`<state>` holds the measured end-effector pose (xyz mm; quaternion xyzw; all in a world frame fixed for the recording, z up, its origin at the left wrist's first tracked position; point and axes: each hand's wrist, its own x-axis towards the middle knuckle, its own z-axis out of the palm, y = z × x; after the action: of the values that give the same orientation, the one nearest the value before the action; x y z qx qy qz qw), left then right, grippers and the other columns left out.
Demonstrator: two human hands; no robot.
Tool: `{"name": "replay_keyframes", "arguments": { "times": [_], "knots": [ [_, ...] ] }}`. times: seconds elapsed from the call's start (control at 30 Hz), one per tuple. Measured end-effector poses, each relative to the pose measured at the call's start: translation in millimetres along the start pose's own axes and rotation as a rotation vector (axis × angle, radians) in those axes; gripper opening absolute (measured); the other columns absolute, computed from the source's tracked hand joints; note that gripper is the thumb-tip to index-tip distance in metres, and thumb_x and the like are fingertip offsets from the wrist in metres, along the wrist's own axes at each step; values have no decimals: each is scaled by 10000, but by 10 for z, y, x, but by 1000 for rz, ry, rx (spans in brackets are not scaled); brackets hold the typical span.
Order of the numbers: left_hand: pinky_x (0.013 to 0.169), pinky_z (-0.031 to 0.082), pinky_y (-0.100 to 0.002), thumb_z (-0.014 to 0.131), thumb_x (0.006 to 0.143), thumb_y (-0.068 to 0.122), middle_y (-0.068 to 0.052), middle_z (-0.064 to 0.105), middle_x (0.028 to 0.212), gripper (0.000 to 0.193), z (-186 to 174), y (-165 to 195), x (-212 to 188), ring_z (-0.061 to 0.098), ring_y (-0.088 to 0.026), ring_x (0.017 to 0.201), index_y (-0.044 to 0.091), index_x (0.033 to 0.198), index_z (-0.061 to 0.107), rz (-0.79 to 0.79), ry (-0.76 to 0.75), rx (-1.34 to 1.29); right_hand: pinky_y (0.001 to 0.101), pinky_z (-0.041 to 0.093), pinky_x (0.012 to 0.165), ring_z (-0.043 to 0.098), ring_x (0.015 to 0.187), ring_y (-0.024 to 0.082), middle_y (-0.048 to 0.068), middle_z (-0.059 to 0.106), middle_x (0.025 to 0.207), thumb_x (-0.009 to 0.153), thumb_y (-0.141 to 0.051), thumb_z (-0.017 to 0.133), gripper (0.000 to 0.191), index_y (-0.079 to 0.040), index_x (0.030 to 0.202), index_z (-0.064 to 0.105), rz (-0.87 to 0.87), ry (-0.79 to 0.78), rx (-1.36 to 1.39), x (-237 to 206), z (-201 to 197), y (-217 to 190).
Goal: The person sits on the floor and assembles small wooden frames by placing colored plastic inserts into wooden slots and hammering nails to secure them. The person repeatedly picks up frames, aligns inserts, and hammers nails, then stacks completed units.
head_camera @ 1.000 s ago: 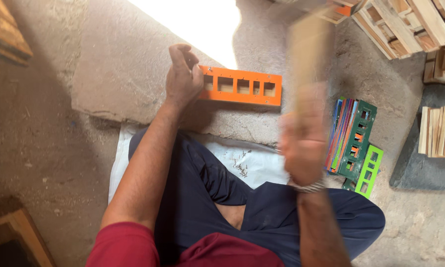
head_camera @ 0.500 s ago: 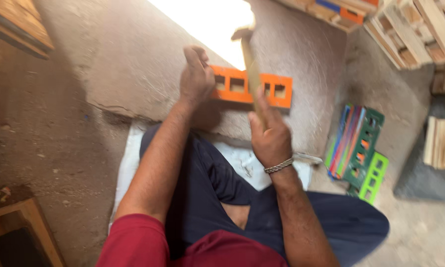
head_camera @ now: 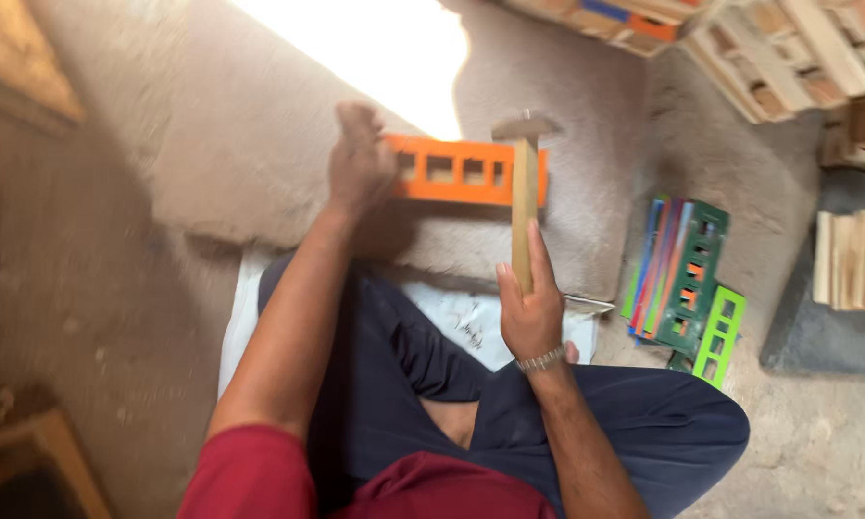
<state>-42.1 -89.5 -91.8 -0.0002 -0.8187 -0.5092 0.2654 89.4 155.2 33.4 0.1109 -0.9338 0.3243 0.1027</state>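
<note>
The right hand (head_camera: pixel 533 312) is closed around the lower end of a wooden hammer handle, its grip wrapped fully round the shaft. The hammer (head_camera: pixel 524 192) stands nearly upright, its metal head at the top, level with the upper edge of an orange frame (head_camera: pixel 466 171). That frame is a long orange painted piece with a row of small rectangular openings, lying on a flat grey stone slab (head_camera: pixel 259 163) in front of the seated person. The left hand (head_camera: pixel 358 163) rests on the left end of the frame; it is blurred, so whether its grip closes on the piece or only presses it cannot be told.

A white sheet (head_camera: pixel 471 322) lies under the person's crossed legs. To the right, on the floor, sits a stack of coloured frames (head_camera: pixel 687 279): dark green, bright green, with blue, red and orange edges showing. Bare wooden slats (head_camera: pixel 855 259) lie on a grey slab at the far right, and unpainted wooden frames (head_camera: pixel 788 48) are piled at the top right.
</note>
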Motion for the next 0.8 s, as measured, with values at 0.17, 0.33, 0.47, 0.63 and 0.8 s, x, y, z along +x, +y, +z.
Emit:
{"name": "replay_keyframes", "arguments": {
  "times": [0.17,0.33,0.47,0.63,0.8],
  "knots": [
    [707,581,-429,617,991,75,-124,655,1126,349,-10,167,-66,720,-291,837,91,1303,460,-98,-140,9,357,442,398,515,506,174,112,613,779,929,-109,653,796,-178,1645,312,722,-39,449,-225,-348,460],
    [937,556,-466,796,847,223,-141,651,1271,541,-11,569,128,671,-325,1071,76,1315,569,315,-440,188,278,421,348,473,442,86,27,544,676,931,-139,660,803,-177,1620,250,805,-88,782,-44,-546,1182],
    [972,471,-559,903,633,416,-171,628,1217,760,121,805,305,593,-412,1158,81,1246,603,326,-722,444,287,479,381,548,477,104,56,593,739,937,-170,651,796,-207,1640,280,911,-213,565,144,-669,1545],
    [1033,489,-496,821,816,455,-178,580,1381,639,176,1159,-312,589,-377,1234,146,1309,557,-9,-709,529,484,576,820,693,910,398,291,672,1131,892,-269,734,1115,-273,1635,-98,714,-486,-115,289,-715,1824],
    [1068,380,-546,917,606,386,-327,289,1527,1078,-7,1425,-790,334,-503,1348,11,1451,363,102,-863,480,495,499,1053,633,1166,474,334,592,1318,848,-346,801,1270,-214,1583,-226,610,-648,-214,324,-682,1962]
  ]
}}
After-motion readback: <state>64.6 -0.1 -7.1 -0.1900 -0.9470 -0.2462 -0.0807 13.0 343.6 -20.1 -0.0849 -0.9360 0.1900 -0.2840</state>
